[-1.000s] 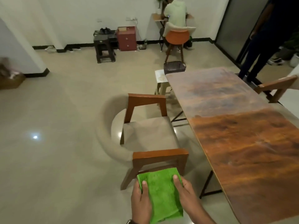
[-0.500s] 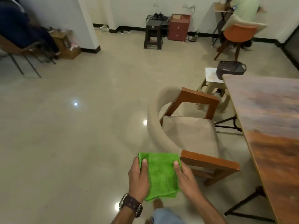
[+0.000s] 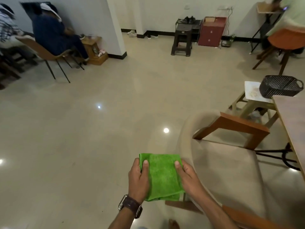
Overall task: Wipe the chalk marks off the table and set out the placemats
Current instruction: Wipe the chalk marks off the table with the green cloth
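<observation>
A folded green cloth (image 3: pixel 162 176) is held in front of me above the floor. My left hand (image 3: pixel 138 180), with a watch on its wrist, grips the cloth's left edge, thumb on top. My right hand (image 3: pixel 187 177) grips the right edge the same way. The wooden table (image 3: pixel 290 116) shows only as a strip at the right edge of the view, well away from both hands. No placemats are visible.
A beige armchair with wooden arms (image 3: pixel 231 156) stands just right of my hands. A black basket (image 3: pixel 280 85) sits on a stool beyond the table's end. Two people sit on chairs (image 3: pixel 49 53) at far left. A dark stool (image 3: pixel 182 39) and red cabinet (image 3: pixel 211 31) line the back wall.
My view has swung left, away from the table, bringing open floor and the seated people into sight. Both hands keep the same hold on the green cloth.
</observation>
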